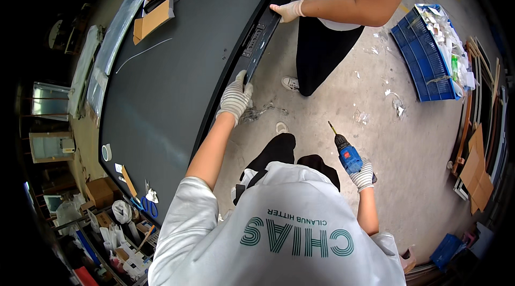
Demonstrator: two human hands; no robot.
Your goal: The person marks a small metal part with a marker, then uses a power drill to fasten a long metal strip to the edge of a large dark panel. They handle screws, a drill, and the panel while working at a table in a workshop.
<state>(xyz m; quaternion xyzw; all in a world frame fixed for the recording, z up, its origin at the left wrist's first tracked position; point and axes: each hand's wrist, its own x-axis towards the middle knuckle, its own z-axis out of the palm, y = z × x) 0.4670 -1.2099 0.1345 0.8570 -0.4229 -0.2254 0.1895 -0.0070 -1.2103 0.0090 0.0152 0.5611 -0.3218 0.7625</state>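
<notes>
My left hand (235, 97), in a striped glove, grips the edge of a long dark metal profile (256, 45) along the side of a black-topped table (161, 87). A slotted, lock-like part shows in the profile a little beyond my fingers. Out to the right, my right hand (363, 175) is wrapped round the handle of a blue and black cordless drill (349, 156). Its long bit points forward and slightly left, away from the profile. Farther along, a co-worker's gloved hand (289, 11) rests on the same profile.
A co-worker stands beyond the table's right side. At the far right is a blue plastic crate (429, 55) full of scraps. An opened cardboard box (155, 12), blue scissors (149, 206) and a tape roll (107, 152) lie on the table. Cardboard and strips (476, 168) lean at right.
</notes>
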